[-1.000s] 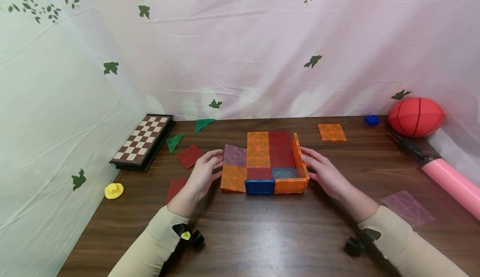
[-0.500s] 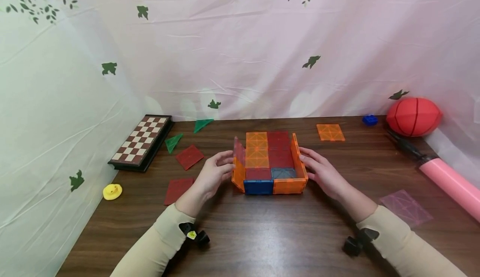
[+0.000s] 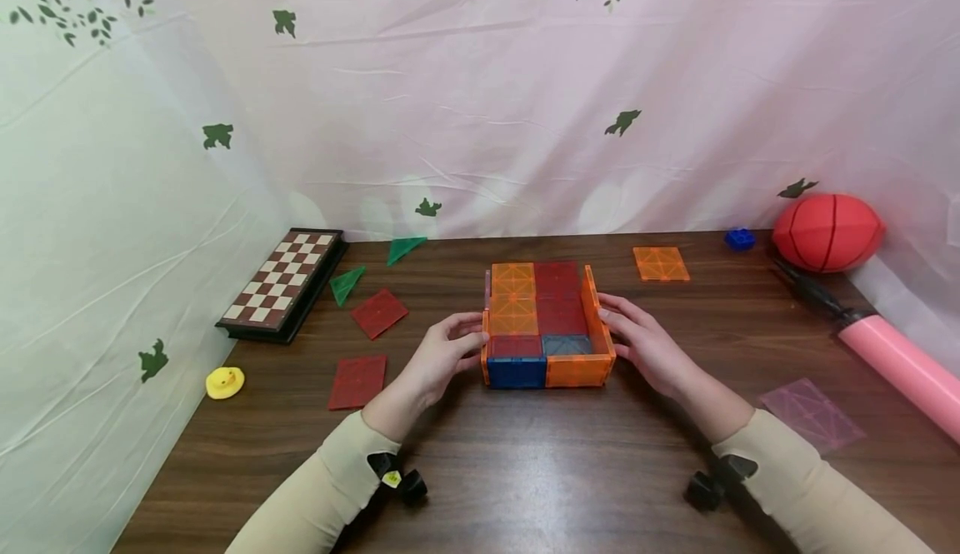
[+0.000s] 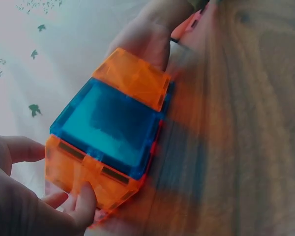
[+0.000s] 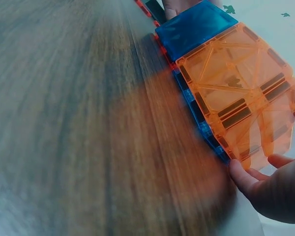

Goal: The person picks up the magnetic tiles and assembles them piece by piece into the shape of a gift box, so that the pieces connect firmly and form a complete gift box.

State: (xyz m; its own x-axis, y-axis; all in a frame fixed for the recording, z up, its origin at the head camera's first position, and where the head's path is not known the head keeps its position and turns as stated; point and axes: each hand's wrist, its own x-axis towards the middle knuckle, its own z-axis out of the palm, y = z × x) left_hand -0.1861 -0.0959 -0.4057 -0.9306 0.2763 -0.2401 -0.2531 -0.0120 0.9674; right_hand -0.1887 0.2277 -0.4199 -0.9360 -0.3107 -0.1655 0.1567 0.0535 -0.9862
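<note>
Translucent magnetic tiles form a low box (image 3: 514, 300) in the middle of the table, with orange, red and blue-grey floor tiles. A blue tile (image 3: 517, 373) and an orange tile (image 3: 579, 371) stand as its front wall. My left hand (image 3: 442, 354) presses its fingers against the outside of an orange left-wall tile (image 4: 108, 182), which stands nearly upright. Behind that tile, a thin strip of a purple tile (image 3: 487, 286) shows. On the other side, my right hand (image 3: 645, 344) rests extended fingers along the orange right wall (image 5: 236, 78). The wall's outer face is hidden in the head view.
Loose red tiles (image 3: 357, 382) and green triangles (image 3: 347, 286) lie left, near a chessboard (image 3: 281, 283) and a yellow duck (image 3: 225, 382). Rightward are an orange tile (image 3: 661, 263), a purple tile (image 3: 813, 414), a blue brick (image 3: 740, 239), a red ball (image 3: 828, 233) and a pink pump (image 3: 903, 366).
My left hand has moved right, swinging the orange and purple left-side tiles up from flat to nearly upright against the box. My right hand has stayed at the right wall.
</note>
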